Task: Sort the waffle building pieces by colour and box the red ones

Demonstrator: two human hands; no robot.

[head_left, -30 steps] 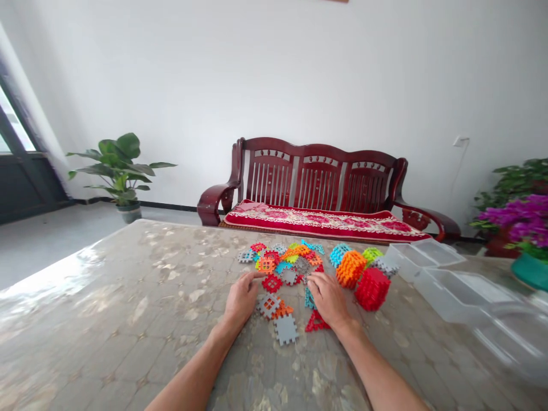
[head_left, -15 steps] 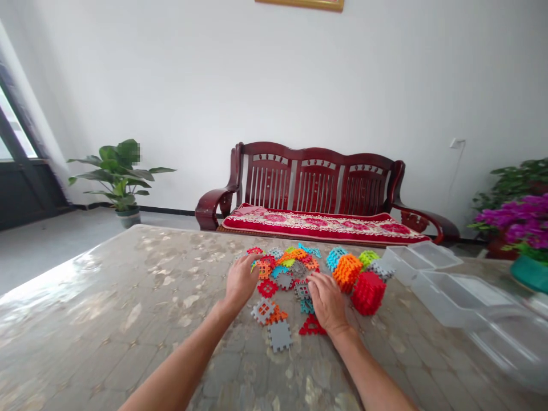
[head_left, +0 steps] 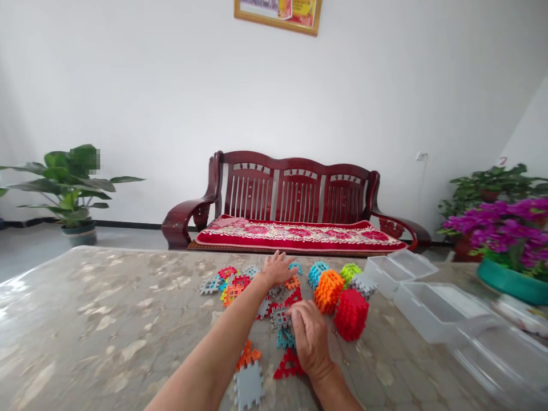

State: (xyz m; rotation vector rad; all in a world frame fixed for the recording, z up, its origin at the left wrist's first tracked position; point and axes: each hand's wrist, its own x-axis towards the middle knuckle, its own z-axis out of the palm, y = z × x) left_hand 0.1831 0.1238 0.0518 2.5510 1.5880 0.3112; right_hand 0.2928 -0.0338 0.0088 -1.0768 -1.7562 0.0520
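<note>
Lying loose in a heap mid-table: toothed plastic pieces [head_left: 241, 281], mostly red, orange, gray and blue. Left hand [head_left: 278, 269] is over the far side of the heap, fingers apart; can't tell if it touches anything. Left forearm crosses in front and hides part of the heap. Right hand [head_left: 310, 337] is on the near side, fingers curled at the right edge of a gray windowed piece [head_left: 279, 318]; can't tell if they're clamped on it. Teal piece [head_left: 285, 339] just nearer, then a red triangle [head_left: 287, 365] beside the right hand. Nearer still, off to the left: plain gray square [head_left: 249, 385], orange piece [head_left: 248, 355] at its far edge.

Right of the heap, standing close together: blue stack [head_left: 318, 272], orange stack [head_left: 329, 291], red stack [head_left: 351, 314], lime and gray ones behind. Clear containers [head_left: 422, 315] further right. Dark red wooden bench [head_left: 299, 163] beyond the table [head_left: 107, 342].
</note>
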